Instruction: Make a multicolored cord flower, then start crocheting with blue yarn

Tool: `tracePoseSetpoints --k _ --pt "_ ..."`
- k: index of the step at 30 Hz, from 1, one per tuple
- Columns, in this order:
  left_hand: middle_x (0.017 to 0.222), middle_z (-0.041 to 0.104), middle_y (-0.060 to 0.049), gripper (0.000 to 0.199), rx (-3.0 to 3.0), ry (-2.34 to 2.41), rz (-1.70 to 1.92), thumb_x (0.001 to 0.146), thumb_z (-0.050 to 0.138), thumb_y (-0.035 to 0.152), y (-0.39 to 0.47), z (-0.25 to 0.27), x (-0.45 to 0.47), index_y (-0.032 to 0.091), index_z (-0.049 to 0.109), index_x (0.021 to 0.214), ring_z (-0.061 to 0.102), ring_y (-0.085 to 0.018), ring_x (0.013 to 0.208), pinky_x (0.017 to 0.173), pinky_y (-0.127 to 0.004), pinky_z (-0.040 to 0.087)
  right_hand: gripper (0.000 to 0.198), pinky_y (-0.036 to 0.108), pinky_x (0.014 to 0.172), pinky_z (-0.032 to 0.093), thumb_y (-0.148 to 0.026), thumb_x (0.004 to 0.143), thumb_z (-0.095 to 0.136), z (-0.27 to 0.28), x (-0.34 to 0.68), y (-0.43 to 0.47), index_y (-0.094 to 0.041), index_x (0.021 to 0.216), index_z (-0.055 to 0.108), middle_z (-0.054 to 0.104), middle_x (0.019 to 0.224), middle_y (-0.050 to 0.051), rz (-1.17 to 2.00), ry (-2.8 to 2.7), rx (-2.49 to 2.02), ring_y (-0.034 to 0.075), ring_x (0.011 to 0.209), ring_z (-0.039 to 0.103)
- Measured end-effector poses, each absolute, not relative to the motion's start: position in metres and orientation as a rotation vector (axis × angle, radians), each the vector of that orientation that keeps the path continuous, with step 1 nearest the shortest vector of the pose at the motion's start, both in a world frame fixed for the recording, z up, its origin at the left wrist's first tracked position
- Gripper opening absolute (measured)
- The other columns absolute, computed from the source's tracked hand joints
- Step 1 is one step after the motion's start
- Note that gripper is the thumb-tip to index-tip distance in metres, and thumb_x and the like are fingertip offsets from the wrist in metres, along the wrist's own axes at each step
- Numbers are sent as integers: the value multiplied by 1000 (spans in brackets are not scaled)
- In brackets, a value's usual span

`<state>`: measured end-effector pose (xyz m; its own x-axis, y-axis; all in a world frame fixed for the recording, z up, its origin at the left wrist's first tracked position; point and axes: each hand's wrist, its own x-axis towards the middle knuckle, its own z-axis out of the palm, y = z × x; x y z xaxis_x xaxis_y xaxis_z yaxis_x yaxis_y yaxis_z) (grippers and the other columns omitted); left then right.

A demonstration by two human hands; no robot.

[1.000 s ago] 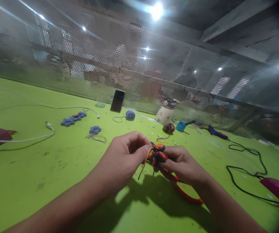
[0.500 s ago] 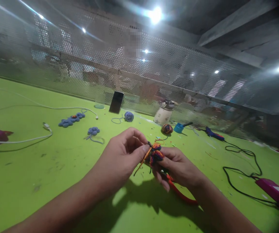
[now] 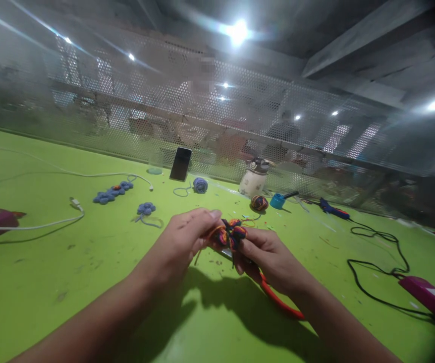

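Observation:
A crocheted flower (image 3: 232, 233) in dark, orange and pink yarn is held between my two hands, with loose yarn ends hanging from it. My left hand (image 3: 187, 234) has its fingers closed on the flower's left side. My right hand (image 3: 274, 257) grips the right petals between thumb and fingers. Scissors with a red handle (image 3: 281, 303) also rest in my right hand; a strip of metal shows under the flower, and the rest is covered by the fingers. A multicoloured yarn ball (image 3: 259, 202) lies just beyond, its strand running toward my hands.
Blue crocheted flowers (image 3: 146, 208), a joined blue flower strip (image 3: 113, 192) and a blue yarn ball (image 3: 200, 185) lie left. Behind are a phone (image 3: 180, 164), a cream bottle (image 3: 254, 179) and a blue container (image 3: 277, 201). A glue gun (image 3: 333, 208) and its black cord lie right.
The flower has turned to face me more and shifted slightly left. My left hand has moved from pinching its orange yarn end to holding its left side. My right hand keeps the scissors.

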<state>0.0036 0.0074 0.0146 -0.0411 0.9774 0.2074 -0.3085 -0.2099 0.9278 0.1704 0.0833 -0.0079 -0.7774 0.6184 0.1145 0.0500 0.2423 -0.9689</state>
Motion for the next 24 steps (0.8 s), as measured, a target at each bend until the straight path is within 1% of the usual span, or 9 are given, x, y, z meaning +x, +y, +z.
tracePoseSetpoints --k 3,5,7,9,12,15,19,21,24 --pt "70 60 -3 26 1131 884 1494 79 61 38 8 12 4 13 61 72 53 -15 70 71 -30 42 37 15 34 25 -48 89 51 -7 169 82 -13 85 61 54 55 -2 1545 -2044 -630 2 35 36" --pt "70 60 -2 21 1158 921 1459 72 70 31 11 8 2 13 61 73 53 -14 68 69 -29 42 36 15 34 25 -47 90 50 -6 169 81 -13 85 61 54 54 -2 1535 -2047 -640 3 35 37" --pt "69 61 -1 19 1164 947 1429 69 73 26 15 5 0 13 61 74 53 -13 67 68 -28 42 35 15 34 25 -46 90 49 -6 170 81 -13 88 61 54 54 -2 1534 -2048 -642 3 35 36" --pt "69 61 -2 18 1166 969 1414 70 72 25 17 4 -3 12 61 73 54 -13 67 67 -28 42 35 16 34 26 -46 90 49 -7 171 83 -13 90 61 55 55 -2 1518 -2060 -643 3 35 36" --pt "72 64 -4 16 1165 976 1405 71 71 26 18 5 -5 11 64 74 55 -14 69 69 -29 43 35 16 35 28 -45 91 47 -6 174 85 -13 85 60 55 58 -1 1433 -2133 -611 3 37 37" --pt "75 66 -6 16 1150 948 1389 73 69 27 17 6 -6 11 65 76 57 -15 71 70 -29 43 32 16 38 31 -43 92 47 -1 177 85 -13 90 60 55 61 -1 1387 -2217 -554 4 41 40" --pt "71 64 -5 17 1181 947 1387 78 65 28 16 7 -6 12 64 74 56 -14 69 71 -29 43 31 18 43 35 -38 95 41 6 180 82 -14 86 57 55 68 0 1257 -2356 -546 5 46 43" --pt "70 64 -4 15 1227 994 1372 79 63 26 15 9 -6 11 64 74 56 -14 67 71 -29 43 34 19 45 37 -37 97 38 8 180 80 -14 82 57 54 68 0 1175 -2427 -552 5 47 44" --pt "68 64 -3 12 1293 1066 1332 77 64 22 14 13 -6 11 64 74 56 -13 66 69 -29 44 36 19 46 37 -39 97 36 7 179 80 -13 82 56 52 64 -1 1172 -2454 -558 5 47 44"
